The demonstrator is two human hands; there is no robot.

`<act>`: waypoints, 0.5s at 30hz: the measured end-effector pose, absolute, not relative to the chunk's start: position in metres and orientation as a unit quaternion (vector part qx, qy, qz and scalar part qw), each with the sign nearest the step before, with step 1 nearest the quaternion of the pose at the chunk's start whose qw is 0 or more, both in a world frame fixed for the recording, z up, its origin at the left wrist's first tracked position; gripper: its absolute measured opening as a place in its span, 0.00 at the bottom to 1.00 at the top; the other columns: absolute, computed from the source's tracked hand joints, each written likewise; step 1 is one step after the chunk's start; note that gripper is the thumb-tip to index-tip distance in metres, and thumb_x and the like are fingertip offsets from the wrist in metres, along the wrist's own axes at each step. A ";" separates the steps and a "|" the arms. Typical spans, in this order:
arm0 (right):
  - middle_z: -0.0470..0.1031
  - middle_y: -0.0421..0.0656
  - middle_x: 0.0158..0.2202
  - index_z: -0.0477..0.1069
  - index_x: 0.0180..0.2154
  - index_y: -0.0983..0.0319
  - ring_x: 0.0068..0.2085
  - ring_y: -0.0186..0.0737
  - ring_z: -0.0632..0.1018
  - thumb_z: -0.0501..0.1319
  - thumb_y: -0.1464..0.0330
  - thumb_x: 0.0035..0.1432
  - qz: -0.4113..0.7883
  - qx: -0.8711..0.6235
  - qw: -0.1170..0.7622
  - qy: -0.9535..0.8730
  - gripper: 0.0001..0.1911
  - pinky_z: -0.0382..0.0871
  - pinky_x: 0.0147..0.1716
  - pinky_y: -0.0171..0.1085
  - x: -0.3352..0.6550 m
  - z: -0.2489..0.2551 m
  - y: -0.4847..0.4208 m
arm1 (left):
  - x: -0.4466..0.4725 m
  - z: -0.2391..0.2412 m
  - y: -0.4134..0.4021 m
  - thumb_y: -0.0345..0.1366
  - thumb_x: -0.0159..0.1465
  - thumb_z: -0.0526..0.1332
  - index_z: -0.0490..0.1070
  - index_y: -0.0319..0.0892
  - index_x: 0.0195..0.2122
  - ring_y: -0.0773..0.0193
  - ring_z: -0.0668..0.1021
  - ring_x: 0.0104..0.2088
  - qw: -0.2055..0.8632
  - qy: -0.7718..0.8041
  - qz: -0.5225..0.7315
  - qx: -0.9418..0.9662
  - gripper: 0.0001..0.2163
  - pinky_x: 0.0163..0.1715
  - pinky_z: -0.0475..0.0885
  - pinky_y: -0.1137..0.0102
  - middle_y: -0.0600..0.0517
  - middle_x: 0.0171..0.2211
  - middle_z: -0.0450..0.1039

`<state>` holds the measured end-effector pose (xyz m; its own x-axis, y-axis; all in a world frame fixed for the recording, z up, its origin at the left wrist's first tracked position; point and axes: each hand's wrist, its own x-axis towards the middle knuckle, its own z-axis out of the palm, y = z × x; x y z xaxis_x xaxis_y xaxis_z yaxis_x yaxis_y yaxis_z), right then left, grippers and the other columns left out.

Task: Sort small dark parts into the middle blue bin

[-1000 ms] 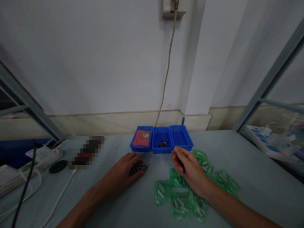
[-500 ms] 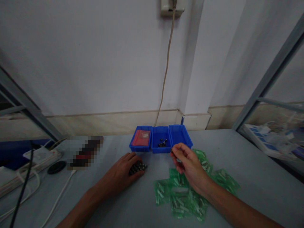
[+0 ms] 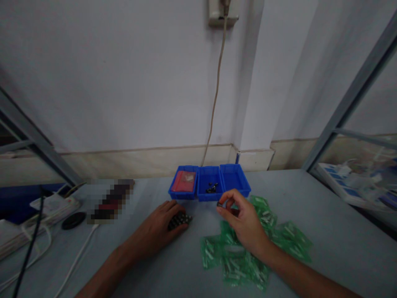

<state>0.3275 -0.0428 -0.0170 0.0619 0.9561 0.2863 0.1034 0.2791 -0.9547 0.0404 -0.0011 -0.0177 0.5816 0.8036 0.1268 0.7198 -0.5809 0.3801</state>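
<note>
My left hand (image 3: 161, 225) rests on the grey table, its fingers curled over a cluster of small dark metal parts (image 3: 180, 219). My right hand (image 3: 240, 219) is raised a little above the table and pinches a tiny dark part (image 3: 219, 204) between thumb and forefinger, close to the front of three blue bins. The left bin (image 3: 183, 183) holds a red bag, the middle bin (image 3: 211, 185) holds a few dark parts, and the right bin (image 3: 235, 180) looks bare. Green plastic bags (image 3: 245, 254) lie heaped under my right wrist.
A cord (image 3: 214, 103) drops from a wall outlet (image 3: 223, 12) to behind the bins. At the left lie a power strip with white cables (image 3: 52, 205), a black disc (image 3: 73, 220) and a blurred-out object. A metal frame (image 3: 347, 107) and cluttered packets stand at the right.
My right hand has shifted left and slightly forward, turning its pinched part toward the middle bin's front. My left hand stays on the dark parts.
</note>
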 end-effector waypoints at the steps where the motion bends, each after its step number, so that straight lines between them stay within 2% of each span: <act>1: 0.70 0.37 0.31 0.76 0.39 0.57 0.28 0.36 0.70 0.71 0.61 0.61 0.396 -0.459 0.561 -0.564 0.09 0.65 0.25 0.34 0.328 -0.017 -0.042 | 0.040 -0.018 -0.001 0.49 0.74 0.63 0.76 0.49 0.51 0.50 0.80 0.51 0.144 0.432 0.145 0.878 0.12 0.54 0.76 0.56 0.47 0.52 0.77; 5: 0.69 0.33 0.26 0.73 0.42 0.57 0.21 0.33 0.67 0.71 0.55 0.63 0.466 -0.440 0.551 -0.534 0.15 0.59 0.17 0.32 0.329 -0.018 -0.039 | 0.040 -0.020 -0.001 0.49 0.74 0.63 0.77 0.49 0.51 0.50 0.80 0.50 0.137 0.431 0.151 0.879 0.13 0.53 0.76 0.57 0.47 0.51 0.78; 10: 0.78 0.39 0.33 0.73 0.40 0.58 0.20 0.30 0.66 0.69 0.48 0.62 0.495 -0.434 0.576 -0.485 0.20 0.57 0.14 0.30 0.328 -0.017 -0.035 | 0.038 -0.021 -0.001 0.49 0.74 0.63 0.76 0.49 0.51 0.50 0.80 0.51 0.140 0.429 0.157 0.878 0.12 0.54 0.76 0.56 0.47 0.52 0.78; 15: 0.74 0.36 0.28 0.75 0.42 0.58 0.19 0.29 0.64 0.71 0.48 0.60 0.536 -0.439 0.581 -0.428 0.22 0.55 0.15 0.29 0.330 -0.019 -0.034 | 0.038 -0.022 0.000 0.48 0.74 0.64 0.77 0.50 0.52 0.51 0.80 0.50 0.140 0.428 0.162 0.878 0.12 0.53 0.76 0.57 0.48 0.51 0.77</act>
<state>0.3298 -0.0342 -0.0187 0.0601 0.9978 0.0273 -0.2466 0.0413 -0.9682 0.0379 -0.0001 -0.0219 0.5807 0.7971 0.1653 0.7063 -0.5943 0.3847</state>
